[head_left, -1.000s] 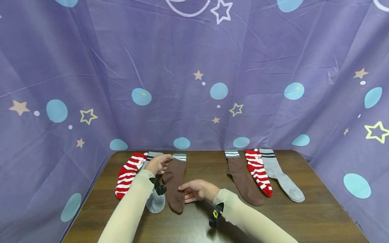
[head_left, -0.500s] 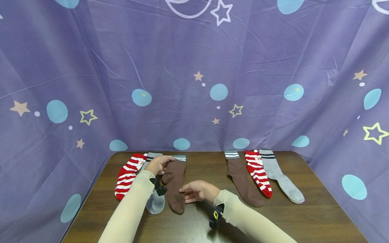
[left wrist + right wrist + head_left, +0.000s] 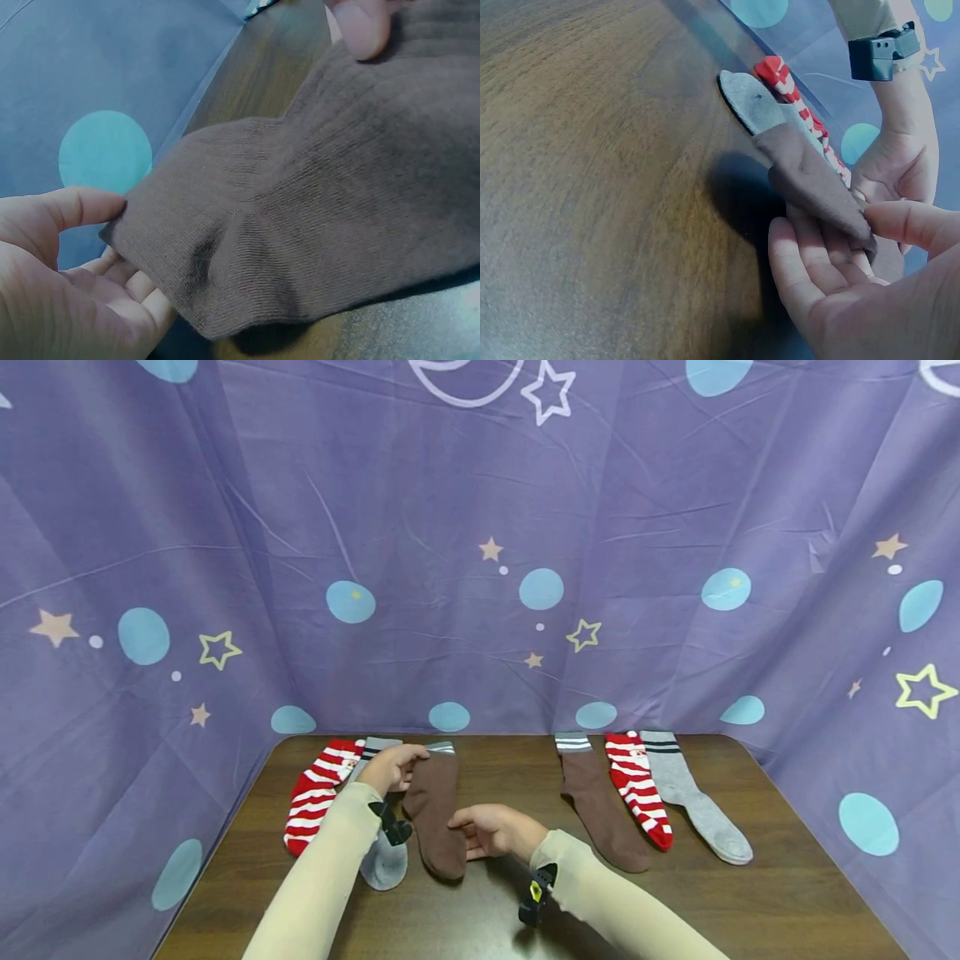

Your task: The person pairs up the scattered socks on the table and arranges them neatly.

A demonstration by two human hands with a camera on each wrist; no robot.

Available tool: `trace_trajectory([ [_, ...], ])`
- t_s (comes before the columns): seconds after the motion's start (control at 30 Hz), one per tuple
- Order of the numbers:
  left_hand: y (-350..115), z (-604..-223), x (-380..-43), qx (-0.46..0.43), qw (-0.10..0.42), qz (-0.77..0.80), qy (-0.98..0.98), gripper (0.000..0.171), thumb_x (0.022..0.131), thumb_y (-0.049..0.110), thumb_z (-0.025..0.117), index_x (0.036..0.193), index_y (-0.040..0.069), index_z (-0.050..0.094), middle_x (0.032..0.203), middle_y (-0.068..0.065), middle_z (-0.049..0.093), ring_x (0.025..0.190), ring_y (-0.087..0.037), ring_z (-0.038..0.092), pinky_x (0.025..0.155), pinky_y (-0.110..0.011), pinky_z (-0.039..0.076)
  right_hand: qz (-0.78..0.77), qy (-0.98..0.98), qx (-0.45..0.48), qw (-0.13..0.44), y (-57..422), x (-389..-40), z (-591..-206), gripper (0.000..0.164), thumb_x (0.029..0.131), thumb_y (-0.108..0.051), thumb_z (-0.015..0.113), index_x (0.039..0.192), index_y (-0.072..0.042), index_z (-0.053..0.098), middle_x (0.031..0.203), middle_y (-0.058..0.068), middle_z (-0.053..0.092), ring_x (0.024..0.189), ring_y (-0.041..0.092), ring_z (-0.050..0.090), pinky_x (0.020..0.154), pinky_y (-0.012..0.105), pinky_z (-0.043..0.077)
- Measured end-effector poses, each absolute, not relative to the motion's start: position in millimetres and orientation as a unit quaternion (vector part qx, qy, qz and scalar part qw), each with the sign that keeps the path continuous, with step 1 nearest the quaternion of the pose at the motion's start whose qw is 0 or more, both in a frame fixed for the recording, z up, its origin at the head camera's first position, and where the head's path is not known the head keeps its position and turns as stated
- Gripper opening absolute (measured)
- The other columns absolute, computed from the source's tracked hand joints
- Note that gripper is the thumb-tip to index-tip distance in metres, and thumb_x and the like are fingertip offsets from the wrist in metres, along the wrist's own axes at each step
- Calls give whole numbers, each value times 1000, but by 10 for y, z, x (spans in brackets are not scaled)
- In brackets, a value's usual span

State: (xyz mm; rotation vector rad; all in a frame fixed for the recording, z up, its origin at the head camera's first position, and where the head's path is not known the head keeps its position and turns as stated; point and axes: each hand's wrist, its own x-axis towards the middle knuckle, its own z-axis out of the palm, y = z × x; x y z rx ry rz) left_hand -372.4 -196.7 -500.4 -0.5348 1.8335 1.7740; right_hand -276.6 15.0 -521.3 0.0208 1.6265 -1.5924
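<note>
A brown sock with a grey, white-striped cuff stretches between my hands, left of the table's middle. My left hand pinches its left edge near the upper part; in the left wrist view, thumb and fingers hold a corner of the knit. With the thumb on top and fingers underneath, my right hand grips the foot part from the right. A dark shadow lies below the sock in the right wrist view. Partly hidden by my left arm, a grey sock and a red-and-white striped sock lie alongside.
Toward the right of the wooden table lie a second brown sock, a striped red-and-white sock and a grey sock with black stripes. A purple curtain with stars and dots hangs behind the table.
The foot of the brown sock has shifted slightly right and up along with my right hand. My left hand stays nearly in place.
</note>
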Motion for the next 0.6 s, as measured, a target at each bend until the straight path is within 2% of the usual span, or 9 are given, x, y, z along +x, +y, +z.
trace_trajectory([
  [0.03, -2000, -5060, -3776, -185, 277, 661, 673, 8, 92, 17, 60, 89, 9, 58, 85, 0, 63, 86, -17, 62, 89, -34, 55, -636, 647, 9, 420, 152, -2768, -5207, 17, 97, -17, 53, 81, -19, 59, 82, -5, 65, 79, 10, 63, 77, 25, 53],
  [0.13, -2024, -5129, -3818, -173, 288, 661, 671, 10, 91, 17, 62, 90, 8, 59, 87, -2, 64, 87, -18, 63, 91, -36, 55, -640, 643, 4, 420, 164, -2775, -5191, 14, 98, -18, 56, 85, -19, 60, 84, -4, 66, 78, 10, 64, 76, 25, 54],
  [0.3, -1961, -5032, -3711, -173, 283, 646, 687, 16, 95, 17, 60, 104, 5, 63, 89, 0, 69, 92, -17, 66, 102, -37, 52, -640, 642, -7, 422, 212, -2800, -5156, 12, 97, -17, 61, 86, -20, 65, 83, -6, 69, 77, 9, 65, 72, 24, 54],
  [0.53, -1914, -4943, -3645, -170, 293, 649, 681, 8, 96, 15, 63, 98, 7, 61, 79, 4, 67, 78, -11, 64, 96, -33, 54, -646, 638, -21, 419, 306, -2862, -5126, 20, 96, -12, 60, 79, -23, 62, 77, -10, 69, 75, 9, 64, 70, 24, 52],
  [0.6, -1914, -4956, -3652, -171, 290, 650, 681, 9, 95, 14, 63, 100, 7, 61, 81, 3, 67, 82, -12, 64, 101, -35, 53, -649, 634, -22, 421, 328, -2887, -5116, 21, 96, -11, 59, 80, -23, 61, 76, -10, 69, 75, 9, 64, 70, 25, 52],
])
